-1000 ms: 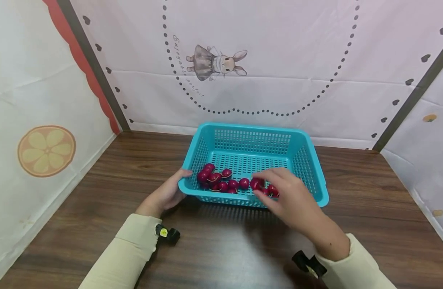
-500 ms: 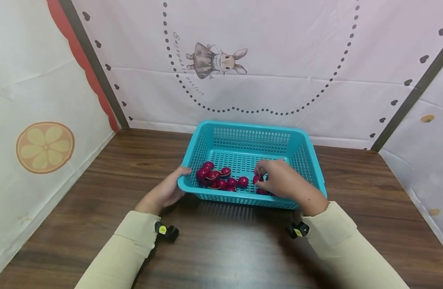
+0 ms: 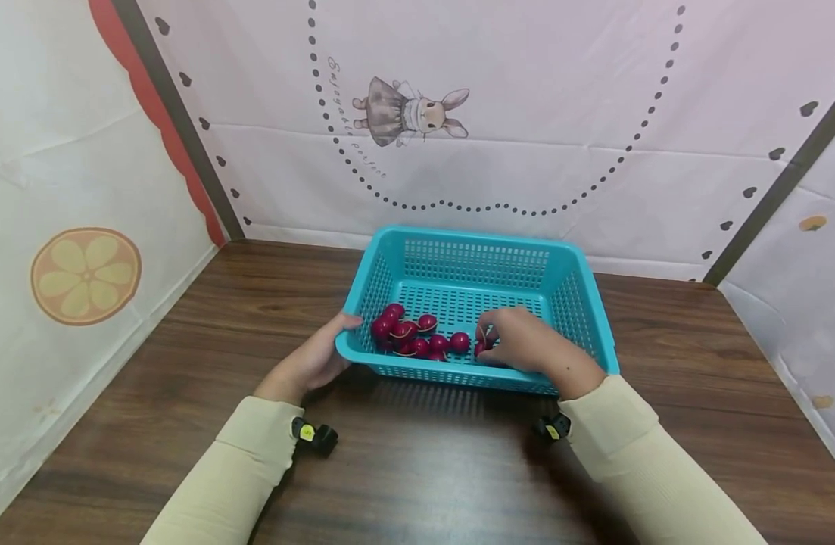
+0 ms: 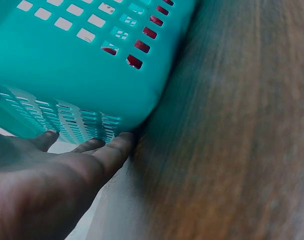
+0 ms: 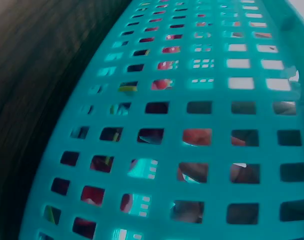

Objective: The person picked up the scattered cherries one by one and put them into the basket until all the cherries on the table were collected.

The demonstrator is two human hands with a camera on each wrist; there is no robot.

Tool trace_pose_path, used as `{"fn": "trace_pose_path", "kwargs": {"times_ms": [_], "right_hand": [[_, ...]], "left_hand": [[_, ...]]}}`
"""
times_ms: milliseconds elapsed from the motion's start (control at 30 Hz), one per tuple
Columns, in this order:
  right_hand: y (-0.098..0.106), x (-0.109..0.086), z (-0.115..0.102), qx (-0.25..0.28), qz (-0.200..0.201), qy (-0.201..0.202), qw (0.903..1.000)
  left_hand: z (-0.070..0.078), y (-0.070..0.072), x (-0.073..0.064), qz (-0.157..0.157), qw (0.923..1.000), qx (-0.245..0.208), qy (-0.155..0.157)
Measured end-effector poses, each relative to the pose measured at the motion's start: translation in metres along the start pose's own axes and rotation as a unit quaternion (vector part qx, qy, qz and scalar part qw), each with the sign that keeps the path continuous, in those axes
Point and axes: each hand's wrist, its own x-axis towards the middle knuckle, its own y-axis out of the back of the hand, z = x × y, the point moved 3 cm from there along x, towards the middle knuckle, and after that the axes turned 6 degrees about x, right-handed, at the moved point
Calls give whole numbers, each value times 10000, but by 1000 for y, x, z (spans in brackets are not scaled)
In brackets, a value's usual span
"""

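Observation:
A turquoise plastic basket (image 3: pixel 475 241) with slotted walls holds several dark red, shiny cherries (image 3: pixel 403 333), some with thin stems. Most lie heaped toward its left end. My left hand (image 3: pixel 313 362) grips the basket's near left corner, thumb over the rim. In the left wrist view, its fingers (image 4: pixel 114 152) lie along the outer wall, low near the table. My right hand (image 3: pixel 526 341) reaches in over the near rim, right of the heap. Its bent index finger and thumb close on a cherry (image 3: pixel 481 348), a stem showing at the fingertips. More fruit below that hand is hidden.
The basket stands on a dark wood-grain table (image 3: pixel 417 469), close to the back wall cloth (image 3: pixel 540 98) printed with a rabbit. Cloth side walls flank the table. Through the slots in the right wrist view, red fruit (image 5: pixel 162 84) shows inside.
My right hand has lowered into the basket, and its spread fingers have closed around a cherry. My left hand keeps its hold on the corner. The basket and the heap stay in place.

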Motion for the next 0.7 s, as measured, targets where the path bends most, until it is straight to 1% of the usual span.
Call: {"fn": "trace_pose_path", "kwargs": {"times_ms": [233, 433, 700], "right_hand": [[0, 1, 3, -113, -212, -189, 9995], [-3, 4, 3, -66, -332, -202, 9992], [-4, 5, 6, -21, -479, -409, 9980]], "left_hand": [[2, -2, 1, -26, 10000, 7, -5], [1, 0, 0, 16, 10000, 81, -31], [-1, -2, 3, -37, 9999, 29, -116]]}}
